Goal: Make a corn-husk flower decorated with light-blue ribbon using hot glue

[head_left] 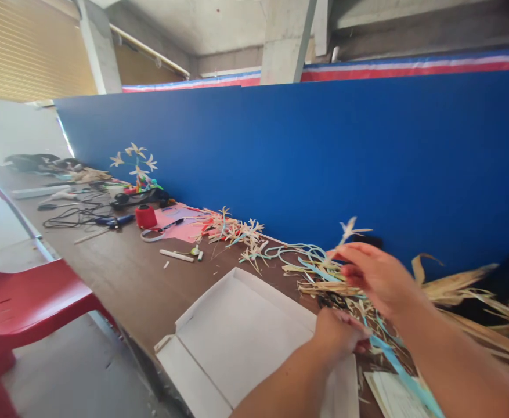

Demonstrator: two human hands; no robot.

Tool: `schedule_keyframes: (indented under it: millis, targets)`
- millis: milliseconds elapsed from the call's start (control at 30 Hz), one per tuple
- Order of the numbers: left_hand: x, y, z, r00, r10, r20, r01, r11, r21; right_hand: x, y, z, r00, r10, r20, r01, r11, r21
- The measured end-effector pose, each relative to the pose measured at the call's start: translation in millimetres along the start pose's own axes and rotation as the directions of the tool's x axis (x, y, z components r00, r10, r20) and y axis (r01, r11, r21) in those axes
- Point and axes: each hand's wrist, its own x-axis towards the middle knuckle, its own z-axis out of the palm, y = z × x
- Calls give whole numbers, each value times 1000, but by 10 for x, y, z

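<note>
My right hand (374, 273) is raised over the right part of the table, fingers pinched around the base of a pale flower (349, 230) that looks made of dried husk. Its petals point up against the blue panel. Lower and closer to me, my left hand (336, 331) is closed on a light blue ribbon (396, 363), which trails down toward the bottom right. Beneath both hands lies a heap of husk strips (324, 287) and blue strips. An open white cardboard box (245, 331) sits beside my left hand, partly covered by my forearm.
Several husk flowers (249, 232) lie along the table by a pink sheet (178, 223). Farther left are a red thread spool (145, 216), a blue-handled tool with a cord (115, 221) and a standing flower spray (137, 159). A red chair (32, 290) stands left; a blue panel (280, 151) backs the table.
</note>
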Motion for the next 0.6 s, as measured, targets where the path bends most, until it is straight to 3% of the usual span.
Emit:
schedule_keyframes:
  millis: [133, 267, 400, 467, 533, 600]
  targets:
    - [-56, 7, -32, 998, 49, 28, -48, 999, -24, -96, 35, -506, 989, 27, -144, -22, 999, 33]
    - [-58, 15, -55, 999, 54, 9, -54, 998, -21, 74, 127, -692, 971, 111, -212, -104, 994, 44]
    - [-10, -15, -51, 997, 57, 54, -54, 997, -47, 344, 234, -659, 969, 125, -212, -133, 991, -28]
    - [5, -33, -37, 996, 68, 57, -65, 997, -52, 504, 329, -570, 983, 110, -149, -139, 969, -204]
    - [15, -49, -19, 997, 62, 45, -60, 997, -45, 673, 431, -416, 994, 100, -47, -110, 870, -480]
    - [40, -63, -5, 999, 36, 28, -35, 999, -36, 845, 510, -192, 992, 126, 23, -86, 788, -609]
